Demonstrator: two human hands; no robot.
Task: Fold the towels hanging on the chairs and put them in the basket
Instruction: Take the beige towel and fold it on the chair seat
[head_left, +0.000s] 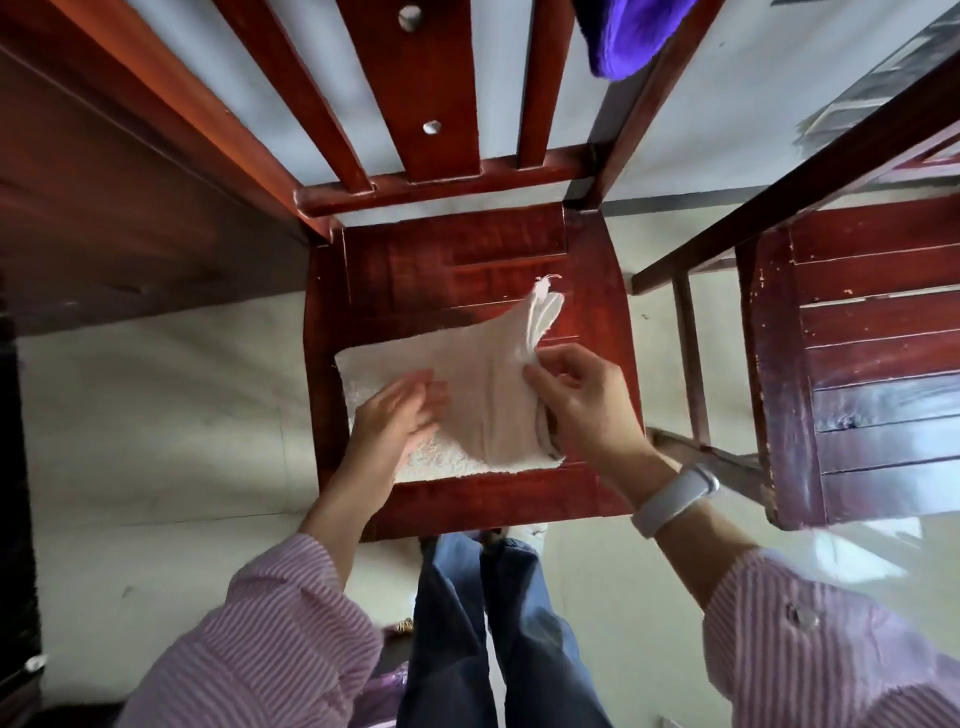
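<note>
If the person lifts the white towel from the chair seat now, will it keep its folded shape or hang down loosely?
Likely floppy: the corner that the right hand pinches on the white towel already droops and creases. It probably unfolds unless supported beneath, since its layers lie loose on the chair seat. Its rough terry surface under the left hand suggests it should not slip.

Soft daylight, wide-angle edge warping, slight motion blur
</note>
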